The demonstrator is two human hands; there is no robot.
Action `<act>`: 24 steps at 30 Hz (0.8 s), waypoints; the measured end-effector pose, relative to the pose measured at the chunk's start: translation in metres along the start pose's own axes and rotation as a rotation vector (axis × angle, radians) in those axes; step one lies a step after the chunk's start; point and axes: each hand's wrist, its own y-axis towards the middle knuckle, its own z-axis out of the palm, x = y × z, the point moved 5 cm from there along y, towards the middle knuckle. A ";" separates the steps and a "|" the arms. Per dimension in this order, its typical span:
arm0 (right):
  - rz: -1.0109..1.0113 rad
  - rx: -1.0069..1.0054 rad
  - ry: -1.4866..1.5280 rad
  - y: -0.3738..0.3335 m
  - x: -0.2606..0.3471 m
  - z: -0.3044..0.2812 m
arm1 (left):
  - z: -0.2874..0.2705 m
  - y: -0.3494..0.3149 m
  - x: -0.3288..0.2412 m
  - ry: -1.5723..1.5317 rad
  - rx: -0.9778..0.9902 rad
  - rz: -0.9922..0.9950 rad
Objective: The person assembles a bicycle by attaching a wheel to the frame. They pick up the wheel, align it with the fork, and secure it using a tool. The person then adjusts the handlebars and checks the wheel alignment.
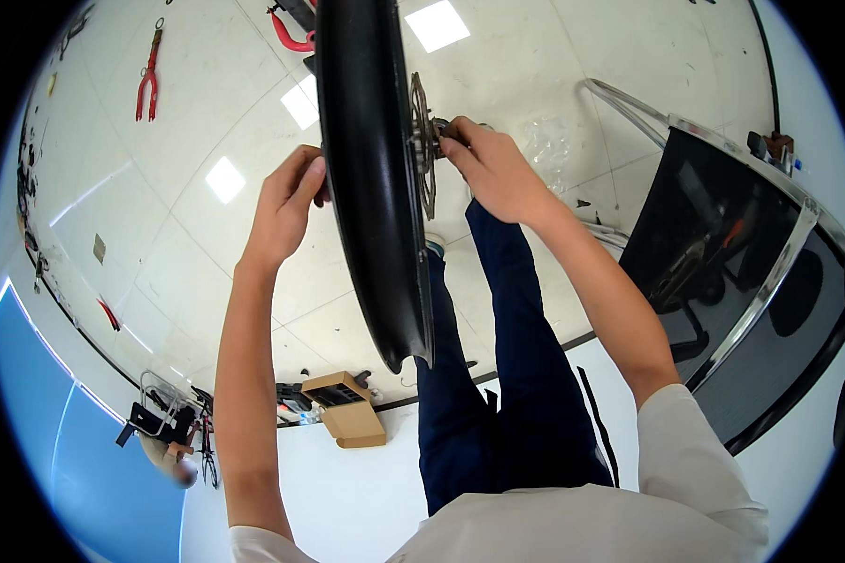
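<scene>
A black bicycle wheel [371,178] stands edge-on between my hands, its tyre running from the top of the view down to my knees. My left hand [286,206] grips the wheel's left side near the hub, fingers curled against the tyre. My right hand [488,164] is closed on the axle end beside the metal brake disc [422,141] on the wheel's right side. My legs in dark blue trousers [498,375] are below the wheel.
The floor is of glossy white tiles. Red-handled pliers [147,75] lie at the top left, and another red tool [289,33] at the top. An open cardboard box [347,408] sits low by the wall. A black glass table with a chrome frame [770,272] stands at right.
</scene>
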 end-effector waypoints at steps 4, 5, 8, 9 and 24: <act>-0.149 -0.038 -0.084 -0.001 0.000 0.002 | 0.006 0.001 0.001 0.003 0.018 -0.076; -0.164 -0.051 -0.052 0.000 -0.004 0.004 | 0.006 0.001 0.001 0.002 0.021 -0.088; -0.129 -0.081 0.058 0.000 -0.015 0.009 | 0.010 0.002 0.002 0.007 0.026 -0.111; -0.064 -0.085 0.105 -0.001 -0.017 0.013 | 0.011 0.002 0.002 0.007 0.029 -0.115; 0.556 0.142 0.662 -0.002 -0.007 0.014 | -0.003 0.003 -0.005 0.143 0.121 0.018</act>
